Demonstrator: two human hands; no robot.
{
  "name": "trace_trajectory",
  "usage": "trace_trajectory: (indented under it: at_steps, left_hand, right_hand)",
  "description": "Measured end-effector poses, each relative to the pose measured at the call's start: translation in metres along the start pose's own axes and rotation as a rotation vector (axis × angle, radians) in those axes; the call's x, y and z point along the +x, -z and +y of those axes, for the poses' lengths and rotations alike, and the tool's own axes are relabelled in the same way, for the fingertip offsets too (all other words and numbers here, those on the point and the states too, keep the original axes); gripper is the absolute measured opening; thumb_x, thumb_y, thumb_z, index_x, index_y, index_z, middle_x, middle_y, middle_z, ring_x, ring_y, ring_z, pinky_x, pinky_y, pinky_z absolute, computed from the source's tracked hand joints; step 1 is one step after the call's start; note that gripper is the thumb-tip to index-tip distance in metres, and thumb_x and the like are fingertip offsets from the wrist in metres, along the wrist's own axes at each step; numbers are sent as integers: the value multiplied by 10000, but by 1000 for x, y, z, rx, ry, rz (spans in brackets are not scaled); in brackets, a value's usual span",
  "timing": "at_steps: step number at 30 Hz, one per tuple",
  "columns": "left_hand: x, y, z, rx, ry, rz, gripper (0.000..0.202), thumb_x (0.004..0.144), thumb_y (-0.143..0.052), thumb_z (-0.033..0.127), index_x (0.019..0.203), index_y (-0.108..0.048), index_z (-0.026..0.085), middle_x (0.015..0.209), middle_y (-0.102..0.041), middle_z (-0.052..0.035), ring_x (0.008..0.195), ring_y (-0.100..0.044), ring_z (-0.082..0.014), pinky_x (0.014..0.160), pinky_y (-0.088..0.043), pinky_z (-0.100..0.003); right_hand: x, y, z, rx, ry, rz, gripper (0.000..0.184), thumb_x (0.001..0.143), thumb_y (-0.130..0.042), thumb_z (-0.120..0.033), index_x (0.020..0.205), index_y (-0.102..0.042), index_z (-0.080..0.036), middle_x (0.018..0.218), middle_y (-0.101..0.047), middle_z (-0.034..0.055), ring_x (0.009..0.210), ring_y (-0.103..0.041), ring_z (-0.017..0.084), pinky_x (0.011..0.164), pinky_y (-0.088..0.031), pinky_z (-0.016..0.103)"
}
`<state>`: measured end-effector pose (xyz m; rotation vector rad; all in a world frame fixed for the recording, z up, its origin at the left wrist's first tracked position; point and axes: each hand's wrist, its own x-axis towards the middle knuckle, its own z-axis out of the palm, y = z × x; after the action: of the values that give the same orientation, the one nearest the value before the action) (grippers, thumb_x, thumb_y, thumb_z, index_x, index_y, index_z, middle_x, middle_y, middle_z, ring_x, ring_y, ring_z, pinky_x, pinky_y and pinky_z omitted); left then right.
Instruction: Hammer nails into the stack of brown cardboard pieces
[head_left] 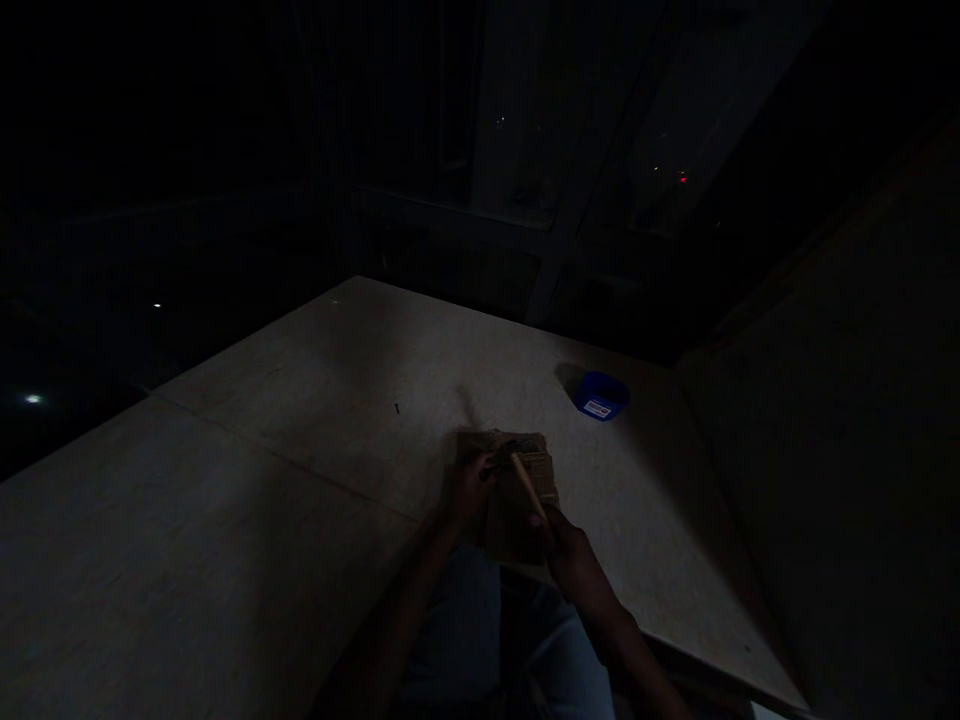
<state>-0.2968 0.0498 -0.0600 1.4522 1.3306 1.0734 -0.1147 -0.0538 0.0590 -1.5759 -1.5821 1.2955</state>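
The scene is very dark. A small flat brown board or block (525, 470) lies on a pale plywood sheet (300, 440) just in front of me. My left hand (469, 490) rests on the block's left edge, fingers curled against it. My right hand (559, 550) is closed round a light wooden handle (527, 485) that slants up and left over the block; its head is hard to make out in the dim light.
A small blue round tub (601, 396) with a label stands on the sheet to the far right. A tiny dark speck, maybe a nail (397, 408), lies further left. Another panel (840, 420) rises at the right. Dark window frames fill the background.
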Motion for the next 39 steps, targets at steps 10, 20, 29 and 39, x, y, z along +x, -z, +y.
trace_trajectory:
  at_steps: [10,20,29,39]
  left_hand:
    - [6,-9,-17,13,60,17,348,833,-672,111,1170,-644,194,1066,-767,-77,1015,-730,-205,914,-578,-355]
    - [6,-5,-7,32,51,35,334,805,-677,101,1126,-656,190,1076,-762,-82,990,-737,-216,886,-588,-364]
    - [7,-8,-11,37,26,37,285,829,-659,104,1101,-666,189,1064,-766,-71,979,-736,-195,898,-585,-358]
    - [4,-4,-6,90,-13,8,376,831,-640,112,1197,-686,186,1062,-769,-72,995,-715,-196,940,-554,-360]
  right_hand:
    - [9,-2,18,-85,-28,-29,730,941,-403,-703,1409,-576,-170,1212,-735,157,1053,-702,289,905,-540,362]
    - [13,-8,14,-79,-34,3,771,921,-381,-747,1383,-592,-167,1147,-754,149,976,-717,280,847,-552,357]
    - [7,-4,15,41,-19,57,693,907,-467,-727,1309,-636,-189,1119,-753,130,985,-700,278,891,-546,373]
    - [-28,6,55,370,-131,322,570,816,-604,-746,980,-636,-201,568,-463,-69,454,-412,100,406,-348,200]
